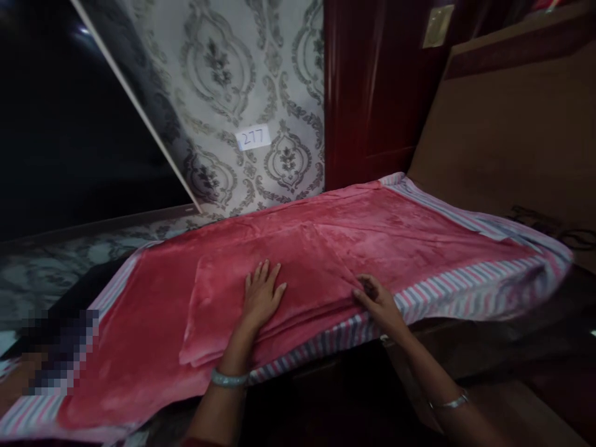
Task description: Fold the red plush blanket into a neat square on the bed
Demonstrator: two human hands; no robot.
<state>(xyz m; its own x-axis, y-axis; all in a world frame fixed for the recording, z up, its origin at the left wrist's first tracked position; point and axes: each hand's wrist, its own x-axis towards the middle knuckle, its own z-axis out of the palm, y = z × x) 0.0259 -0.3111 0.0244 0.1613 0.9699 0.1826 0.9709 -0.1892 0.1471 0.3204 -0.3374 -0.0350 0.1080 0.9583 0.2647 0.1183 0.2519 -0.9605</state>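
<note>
A folded pink plush blanket (pixel 311 267) lies in stacked layers near the middle of the head view. My left hand (pixel 262 299) rests flat on its top, fingers spread and palm down. At the blanket's right front corner, my right hand (pixel 380 305) has its thumb and fingers closed on the edge. Beneath the stack spreads a larger pink plush cloth (pixel 133 329), smooth on the left and lightly creased on the right. A striped cloth (pixel 459 279) in white, pink and grey shows around its border and hangs over the front edge.
A big dark screen (pixel 88 136) stands at the left. Behind are patterned wallpaper (pixel 218 68) with a paper label (pixel 254 137) reading 277, and a dark red door (pixel 372 87). A brown panel (pixel 516 136) leans at the right. A blurred-out patch covers the lower left.
</note>
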